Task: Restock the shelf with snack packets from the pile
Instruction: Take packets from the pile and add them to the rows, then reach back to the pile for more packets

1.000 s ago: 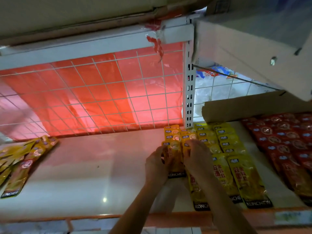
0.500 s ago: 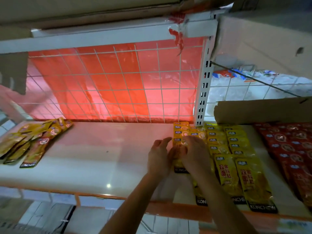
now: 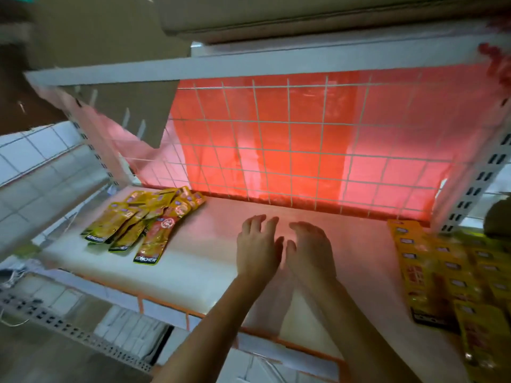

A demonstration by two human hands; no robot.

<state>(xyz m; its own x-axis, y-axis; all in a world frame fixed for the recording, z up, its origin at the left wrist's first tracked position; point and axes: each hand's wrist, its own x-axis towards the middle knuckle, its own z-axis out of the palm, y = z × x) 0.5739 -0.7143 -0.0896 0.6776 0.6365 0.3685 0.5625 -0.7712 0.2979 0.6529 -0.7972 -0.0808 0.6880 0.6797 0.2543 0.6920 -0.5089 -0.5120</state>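
Spanning the view is the white shelf, its front edge trimmed in orange. Behind it rises a white wire grid with a red plastic sheet glowing through it. A cardboard flap hangs from the beam above the shelf's left rear corner. Overlapping rows of yellow packets lie at the right end, beside a slotted upright. The pile of snack packets lies jumbled at the left rear, against the grid. Between the two lots, over bare shelf, the left hand and right hand sit side by side, palms down. Each grip is slack, fingers relaxed, holding nothing.
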